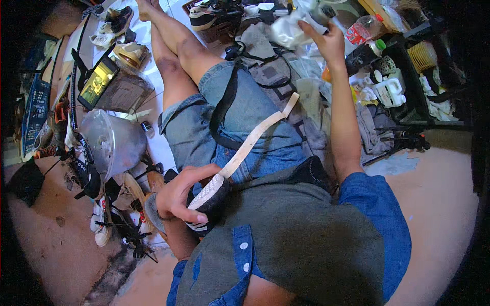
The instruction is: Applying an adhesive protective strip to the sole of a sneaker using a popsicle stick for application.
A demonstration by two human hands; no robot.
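Note:
My left hand point(181, 196) is closed around a black shoe point(218, 198) close to my belly, its pale textured sole edge turned up. From the shoe's far end a long off-white strip point(250, 140) sticks out over my lap, its tip bent and free. At the far right my right hand point(326, 43) reaches out with its fingers on a crumpled white plastic bag point(293, 31). Some fingers are hidden, and what the bag contains cannot be made out. Across my denim shorts lies a black strap point(223, 112).
A translucent bucket point(115, 143) and a tablet-like screen point(98, 82) stand left, among several shoes. At right are a red-labelled bottle point(364, 29), a dark green-capped bottle point(363, 57), a white jug point(389, 93) and a black crate point(439, 120). Grey cloths point(314, 109) lie beside my leg.

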